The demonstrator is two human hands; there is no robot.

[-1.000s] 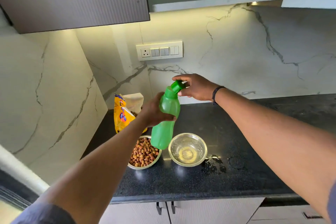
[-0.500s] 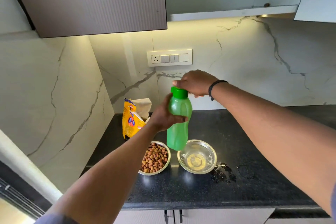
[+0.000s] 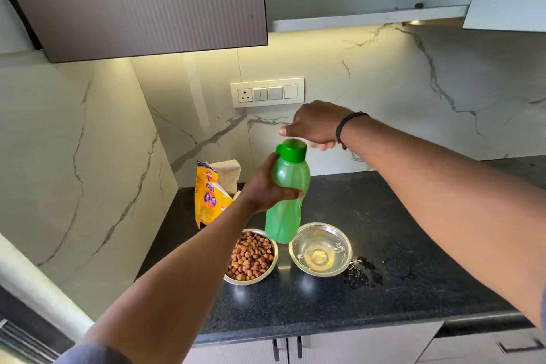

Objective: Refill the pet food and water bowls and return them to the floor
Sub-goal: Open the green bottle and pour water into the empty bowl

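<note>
My left hand [image 3: 266,186] grips a green plastic bottle [image 3: 288,201] around its upper body and holds it upright above the counter. Its green cap [image 3: 292,150] sits shut on top. My right hand [image 3: 316,125] hovers just above and behind the cap, fingers loosely curled, holding nothing. Below the bottle stand two steel bowls side by side: the left bowl [image 3: 266,273] is full of brown kibble, the right bowl [image 3: 342,267] holds clear water.
A yellow pet food bag [image 3: 208,195] stands open at the back left of the black counter [image 3: 325,304]. Spilled water [image 3: 363,272] lies right of the water bowl. A switch panel [image 3: 267,92] is on the marble wall; cabinets hang overhead.
The bottle went from tilted to upright. My right hand pressed the cap shut, then lifted off it. The view shifted slightly downward.
</note>
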